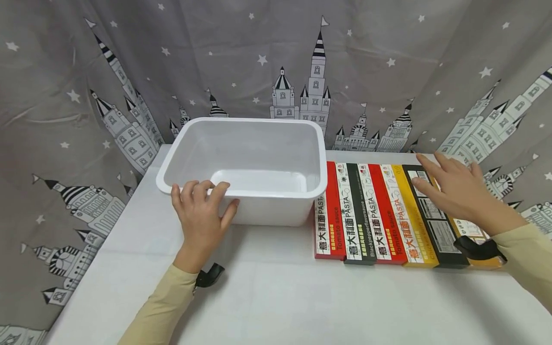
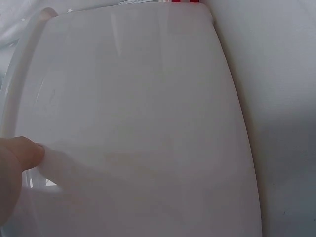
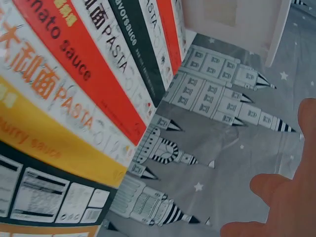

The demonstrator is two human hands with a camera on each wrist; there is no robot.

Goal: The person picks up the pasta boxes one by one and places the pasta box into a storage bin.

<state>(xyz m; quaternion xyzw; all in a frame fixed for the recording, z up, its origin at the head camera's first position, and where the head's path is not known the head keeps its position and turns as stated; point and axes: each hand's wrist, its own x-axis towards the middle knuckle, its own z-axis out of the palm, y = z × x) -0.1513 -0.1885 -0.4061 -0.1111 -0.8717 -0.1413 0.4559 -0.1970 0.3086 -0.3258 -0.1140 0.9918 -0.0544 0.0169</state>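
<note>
My left hand (image 1: 200, 211) grips the near rim of a white plastic tub (image 1: 271, 211), fingers over the edge and thumb against the outer wall. In the left wrist view the thumb (image 2: 24, 152) lies on the tub's side (image 2: 143, 108). Nothing is in the tub. My right hand (image 1: 457, 184) is held with spread fingers over the right end of a row of pasta boxes (image 1: 358, 215), holding nothing. Seen from the right wrist, its fingers (image 3: 286, 202) are beside the boxes' far ends, apart from the yellow curry sauce box (image 3: 64, 133).
Red, black and yellow boxes lie side by side right of the tub, the leftmost close against it. A black-backed box (image 1: 435, 220) shows its printed label panel. A grey castle-print curtain (image 1: 241, 57) hangs behind the white table (image 1: 276, 297).
</note>
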